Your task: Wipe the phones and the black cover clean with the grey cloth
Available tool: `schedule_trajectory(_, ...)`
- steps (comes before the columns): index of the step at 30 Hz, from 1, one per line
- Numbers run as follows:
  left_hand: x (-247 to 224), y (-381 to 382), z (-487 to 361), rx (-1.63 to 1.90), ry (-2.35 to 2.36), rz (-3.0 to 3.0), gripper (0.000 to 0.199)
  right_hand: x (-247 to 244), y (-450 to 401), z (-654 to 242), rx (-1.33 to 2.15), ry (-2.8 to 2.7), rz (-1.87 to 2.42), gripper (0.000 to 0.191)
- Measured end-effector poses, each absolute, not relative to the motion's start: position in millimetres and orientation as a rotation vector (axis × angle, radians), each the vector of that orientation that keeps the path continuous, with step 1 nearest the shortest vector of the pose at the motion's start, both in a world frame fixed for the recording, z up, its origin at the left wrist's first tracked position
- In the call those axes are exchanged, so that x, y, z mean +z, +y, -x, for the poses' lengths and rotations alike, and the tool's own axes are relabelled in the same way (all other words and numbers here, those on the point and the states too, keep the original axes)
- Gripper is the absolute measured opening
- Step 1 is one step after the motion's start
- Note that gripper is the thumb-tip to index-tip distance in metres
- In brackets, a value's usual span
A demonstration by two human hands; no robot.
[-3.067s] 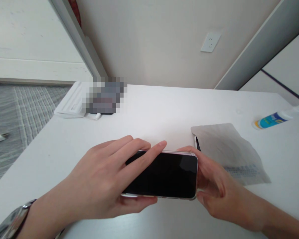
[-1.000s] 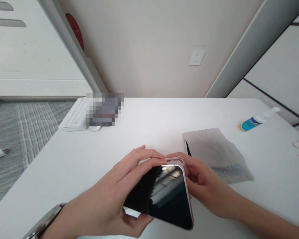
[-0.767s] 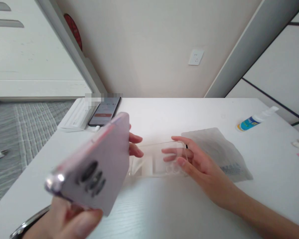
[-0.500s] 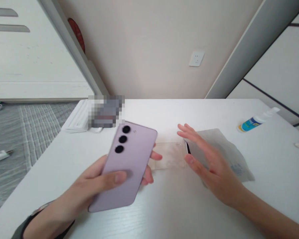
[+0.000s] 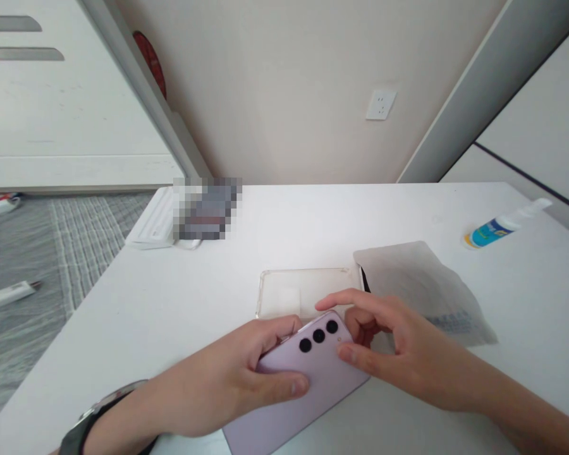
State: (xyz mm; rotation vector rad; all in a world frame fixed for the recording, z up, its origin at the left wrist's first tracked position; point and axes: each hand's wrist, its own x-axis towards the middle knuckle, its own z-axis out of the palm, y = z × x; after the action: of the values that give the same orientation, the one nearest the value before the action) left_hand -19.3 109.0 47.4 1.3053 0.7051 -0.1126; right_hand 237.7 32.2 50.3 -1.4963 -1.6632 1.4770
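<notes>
A lilac smartphone [image 5: 308,404] is tilted with its back up, three black camera lenses at its upper right end. Across its left side lies my left hand [image 5: 246,373], closed on it with the thumb on the back; the fingers underneath are hidden. At the camera end, my right hand [image 5: 384,347] has its thumb on the phone's back and its other fingers curled by the top edge, the index finger stretched forward. Just beyond the phone a clear phone case [image 5: 277,284] lies on the white table [image 5: 208,284].
Right of the case lies a frosted pouch [image 5: 412,272] with something dark at its left edge. A spray bottle [image 5: 493,232] lies farther right. At the back left are a white item [image 5: 149,221] and a pixelated dark object [image 5: 211,212]. A wall [image 5: 284,95] stands behind.
My left hand has moved right and nearer with the phone, turning its camera end rightward. My right hand has come down from open air onto that end. The case shows more fully.
</notes>
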Motion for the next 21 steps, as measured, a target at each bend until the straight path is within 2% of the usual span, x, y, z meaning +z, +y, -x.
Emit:
schedule_trajectory(3, 49, 106, 14, -0.051, 0.711, -1.597, 0.022, 52, 32, -238, 1.567, -1.743, 1.5, 0.038)
schedule_trajectory(6, 48, 98, 10, -0.044, 0.729, -1.715, 0.03, 53, 30, -238, 1.53, -1.85, 1.536, 0.026)
schedule_trajectory(11, 44, 85, 11, -0.082, 0.842, -2.013, 0.043, 52, 29, -242, 1.519, -1.932, 1.621, 0.018)
schedule_trajectory(15, 44, 81, 11, -0.064, 0.762, -2.175, 0.055, 52, 32, -244, 1.498, -2.038, 1.638, 0.016)
schedule_trajectory(21, 41, 75, 16, -0.035, 0.723, -2.342, 0.046, 46, 32, -245, 1.319, -2.193, 1.563, 0.026)
